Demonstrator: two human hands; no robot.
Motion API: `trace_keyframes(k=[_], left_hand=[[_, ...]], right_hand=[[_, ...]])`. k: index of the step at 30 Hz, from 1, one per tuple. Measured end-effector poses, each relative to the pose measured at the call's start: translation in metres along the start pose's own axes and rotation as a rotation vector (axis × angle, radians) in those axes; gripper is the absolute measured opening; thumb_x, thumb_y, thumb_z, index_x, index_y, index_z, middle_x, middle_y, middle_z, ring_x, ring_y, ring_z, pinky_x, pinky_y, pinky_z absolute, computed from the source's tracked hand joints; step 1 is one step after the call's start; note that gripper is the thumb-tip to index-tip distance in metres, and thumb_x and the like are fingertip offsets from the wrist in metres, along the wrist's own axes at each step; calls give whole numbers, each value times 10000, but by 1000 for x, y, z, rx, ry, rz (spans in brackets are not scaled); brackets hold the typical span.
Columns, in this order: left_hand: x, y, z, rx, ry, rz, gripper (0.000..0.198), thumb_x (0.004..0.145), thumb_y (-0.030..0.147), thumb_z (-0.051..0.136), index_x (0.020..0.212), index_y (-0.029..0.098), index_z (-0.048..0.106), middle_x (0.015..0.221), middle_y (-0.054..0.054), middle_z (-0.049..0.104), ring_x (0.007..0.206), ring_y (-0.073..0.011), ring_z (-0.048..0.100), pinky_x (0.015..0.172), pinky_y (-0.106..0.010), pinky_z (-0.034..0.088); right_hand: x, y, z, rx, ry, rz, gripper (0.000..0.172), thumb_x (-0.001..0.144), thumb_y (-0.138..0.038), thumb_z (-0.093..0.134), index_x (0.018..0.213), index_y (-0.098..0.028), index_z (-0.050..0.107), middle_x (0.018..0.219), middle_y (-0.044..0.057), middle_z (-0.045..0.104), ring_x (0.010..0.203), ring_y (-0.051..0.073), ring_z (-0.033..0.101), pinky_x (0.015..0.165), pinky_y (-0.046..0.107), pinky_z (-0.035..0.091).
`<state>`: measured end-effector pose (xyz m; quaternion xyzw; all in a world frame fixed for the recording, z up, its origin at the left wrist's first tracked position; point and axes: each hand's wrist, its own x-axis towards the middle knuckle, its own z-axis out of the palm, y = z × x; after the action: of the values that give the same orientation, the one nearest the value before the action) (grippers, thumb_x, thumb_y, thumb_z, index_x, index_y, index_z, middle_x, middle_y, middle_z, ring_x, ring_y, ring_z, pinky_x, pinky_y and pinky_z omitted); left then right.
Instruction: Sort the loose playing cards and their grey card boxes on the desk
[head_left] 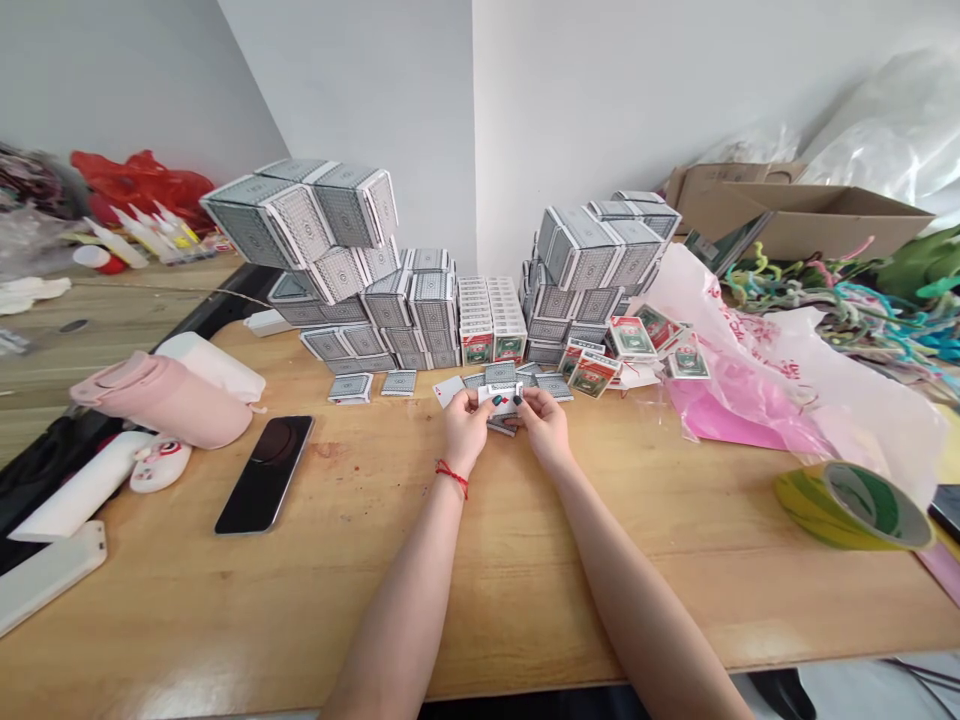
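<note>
Between them, my left hand (468,430) and my right hand (544,425) pinch a small group of playing cards (500,400), one at each end; a red diamond shows on the face toward me. My left wrist wears a red string bracelet. Around the held cards lie loose patterned cards (553,386) and one face-up card (449,390) beside my left fingers. Behind them stand two rows of card boxes (491,320). Stacks of grey-patterned card decks rise at left (300,250) and right (585,270). How many cards I hold cannot be made out.
Two small card piles (350,388) lie left of my hands. Further left are a phone (264,474) and a pink bottle (161,398). To the right are red-green card boxes (595,372), crumpled plastic wrapping (780,370), a tape roll (851,505) and an open cardboard box (825,215).
</note>
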<state>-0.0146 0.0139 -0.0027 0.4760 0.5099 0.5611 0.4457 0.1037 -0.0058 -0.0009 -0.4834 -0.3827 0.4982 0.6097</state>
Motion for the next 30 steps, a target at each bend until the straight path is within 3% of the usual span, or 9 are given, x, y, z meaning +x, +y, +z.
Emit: trace_keyframes(k=[4, 7, 10, 15, 17, 21, 24, 27, 30], left_hand=[[-2, 4, -2, 157, -41, 67, 139, 679, 255, 618, 615, 155, 545, 588, 17, 557, 567, -94, 484, 560, -209, 371], [-3, 3, -1, 180, -58, 87, 77, 701, 236, 595, 673, 164, 595, 638, -3, 597, 605, -117, 521, 586, -227, 396], [-2, -2, 0, 165, -11, 114, 137, 746, 221, 547, 838, 181, 641, 834, -51, 660, 763, -161, 581, 700, -271, 439], [0, -6, -3, 214, 76, 136, 211, 801, 216, 477, 926, 185, 644, 961, -82, 650, 890, -187, 584, 803, -312, 441], [-1, -3, -5, 230, 27, 159, 215, 805, 208, 470, 920, 186, 651, 941, -72, 651, 878, -177, 586, 799, -300, 443], [-6, 6, -2, 264, -85, 224, 218, 809, 200, 469, 893, 198, 670, 899, -50, 652, 858, -152, 581, 772, -258, 440], [-9, 8, 1, 241, -83, 200, 229, 826, 273, 473, 932, 199, 662, 943, -55, 652, 865, -150, 578, 756, -246, 440], [-10, 5, 2, 168, -7, 125, 322, 852, 384, 422, 1007, 189, 625, 975, -67, 646, 852, -153, 577, 734, -248, 440], [-10, 3, 3, 151, 28, 66, 381, 869, 430, 353, 983, 170, 607, 862, -55, 640, 744, -141, 562, 652, -238, 428]], right_hand=[[1, 0, -2, -41, 18, -74, 403, 673, -416, 643, 1025, -224, 597, 833, 29, 661, 728, 166, 603, 616, 275, 487], [4, 3, -4, -98, 87, -92, 326, 672, -436, 635, 896, -200, 644, 789, 34, 666, 668, 158, 584, 571, 263, 457], [4, 6, -6, -130, 127, -71, 292, 643, -458, 658, 743, -185, 634, 692, 25, 649, 597, 143, 560, 539, 255, 440], [0, 3, -3, -133, -53, 33, 313, 616, -477, 682, 654, -183, 582, 582, 15, 615, 482, 132, 521, 485, 271, 438], [-3, 0, -1, -129, -120, 55, 315, 641, -484, 659, 676, -181, 580, 567, 10, 605, 462, 130, 509, 460, 266, 427], [-6, -4, 1, -174, -138, -10, 295, 690, -462, 616, 712, -168, 593, 581, 2, 599, 479, 116, 499, 444, 230, 380], [-8, -5, 3, -190, -137, -61, 270, 716, -432, 595, 753, -164, 592, 609, 4, 600, 509, 116, 513, 457, 221, 382], [-10, -5, 6, -177, -122, -66, 264, 737, -435, 572, 781, -174, 569, 602, -4, 587, 463, 111, 501, 421, 226, 395], [-10, -4, 7, -145, -76, -42, 270, 759, -462, 538, 816, -199, 519, 555, -31, 560, 378, 111, 484, 365, 238, 404]])
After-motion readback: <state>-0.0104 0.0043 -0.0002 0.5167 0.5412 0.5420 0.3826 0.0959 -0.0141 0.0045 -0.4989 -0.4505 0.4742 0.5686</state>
